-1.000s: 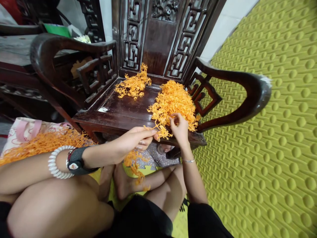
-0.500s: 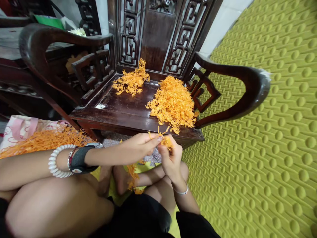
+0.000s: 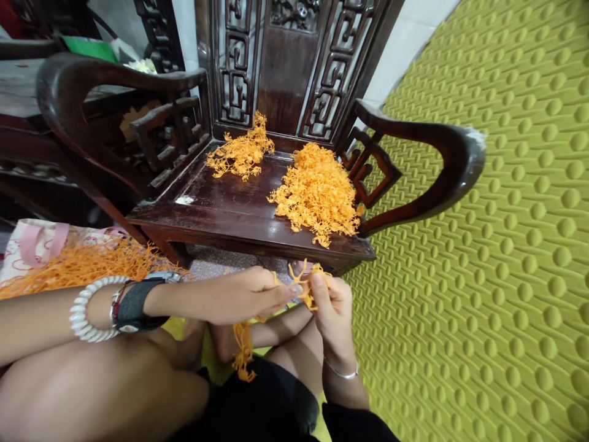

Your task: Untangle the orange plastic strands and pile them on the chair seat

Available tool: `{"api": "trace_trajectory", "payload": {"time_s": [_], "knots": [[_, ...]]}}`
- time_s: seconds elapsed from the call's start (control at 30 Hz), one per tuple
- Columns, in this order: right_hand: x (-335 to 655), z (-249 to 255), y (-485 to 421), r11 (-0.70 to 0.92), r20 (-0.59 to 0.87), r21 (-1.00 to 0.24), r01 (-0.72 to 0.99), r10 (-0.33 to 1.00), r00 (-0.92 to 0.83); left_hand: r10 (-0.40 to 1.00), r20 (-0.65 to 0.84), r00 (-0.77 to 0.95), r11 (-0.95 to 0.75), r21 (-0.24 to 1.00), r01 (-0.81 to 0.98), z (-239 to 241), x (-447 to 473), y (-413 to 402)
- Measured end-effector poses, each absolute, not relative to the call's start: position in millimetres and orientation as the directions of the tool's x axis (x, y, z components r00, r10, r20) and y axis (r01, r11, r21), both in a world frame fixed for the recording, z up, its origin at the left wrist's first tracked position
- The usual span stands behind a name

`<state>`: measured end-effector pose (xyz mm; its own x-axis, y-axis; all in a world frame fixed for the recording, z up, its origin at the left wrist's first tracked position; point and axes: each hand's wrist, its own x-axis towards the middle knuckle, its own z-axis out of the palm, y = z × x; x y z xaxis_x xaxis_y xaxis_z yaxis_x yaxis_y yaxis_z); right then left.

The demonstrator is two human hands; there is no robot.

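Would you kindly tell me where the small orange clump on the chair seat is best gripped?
Probably pinch the small orange clump by its front fringe, coming from the open front of the seat: backrest and armrest hem its far sides.

a home: carved dark wooden armchair (image 3: pixel 239 209) (ornate fretwork back), green bumpy floor mat (image 3: pixel 483 245), white wall

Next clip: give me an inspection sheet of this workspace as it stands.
Surface: dark wooden chair seat, glossy, partly bare.
Job's things: orange sprig pinched between both hands; large pile and small pile of like pieces on the seat.
Clutter: pink-handled bag and heap of orange strands at left.
Fingers: left hand and right hand both shut on the sprig, in front of the seat.
Cables: nothing seen.
Surroundings: green bumpy mat, carved chair back.
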<state>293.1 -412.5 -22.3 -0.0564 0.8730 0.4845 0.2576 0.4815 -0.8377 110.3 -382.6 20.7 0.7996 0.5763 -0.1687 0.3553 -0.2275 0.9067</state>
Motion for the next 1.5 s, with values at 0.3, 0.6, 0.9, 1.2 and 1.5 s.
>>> {"api": "trace_trajectory", "payload": {"time_s": [0.3,0.6,0.9,1.2,1.5], "knots": [[283,-27,-433,0.582,0.701,-0.683,0.442,0.693,0.17,0.505,-0.191,0.841,-0.295,0.878,0.376,43,105,-404],[394,14,-391,0.561,0.639,-0.759,0.33,0.547,0.54,0.722,-0.122,0.681,-0.054,0.972,0.23,42,72,-391],[326,-12,-249,0.287,0.403,-0.376,0.881,0.907,-0.123,0.772,-0.074,0.631,0.04,0.997,0.068,52,76,-387],[307,-2,-245,0.399,0.499,-0.426,0.812,0.852,-0.157,0.801,-0.081,0.593,0.204,0.968,-0.144,53,78,-381],[290,18,-362,0.451,0.455,-0.886,-0.108,0.8,-0.392,0.681,-0.104,0.725,0.179,0.983,-0.027,52,99,-378]]}}
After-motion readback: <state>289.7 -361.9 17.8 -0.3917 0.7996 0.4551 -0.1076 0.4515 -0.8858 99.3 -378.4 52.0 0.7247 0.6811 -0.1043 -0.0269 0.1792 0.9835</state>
